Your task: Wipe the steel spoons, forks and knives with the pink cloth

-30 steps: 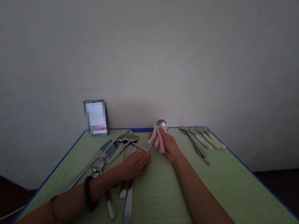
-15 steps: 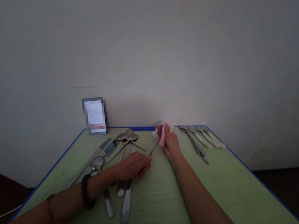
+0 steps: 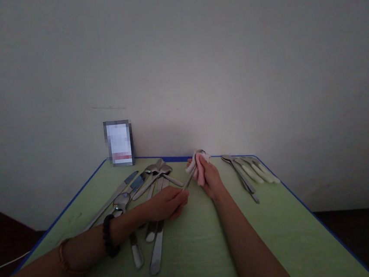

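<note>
Near the frame's centre, the left hand [image 3: 167,202] pinches the handle end of a spoon [image 3: 190,177]; up and right, the right hand [image 3: 209,177] has fingers closed, pressing a pink cloth [image 3: 200,170] around its bowl.

Spoon [image 3: 189,180] tilted up — bowl seemingly in pink cloth [image 3: 201,174].

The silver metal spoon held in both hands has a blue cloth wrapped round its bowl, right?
No: the head view shows the soft cloth is pink, not blue. The right hand presses it round the bowl of the silver metal spoon; the left hand holds its handle.
</note>
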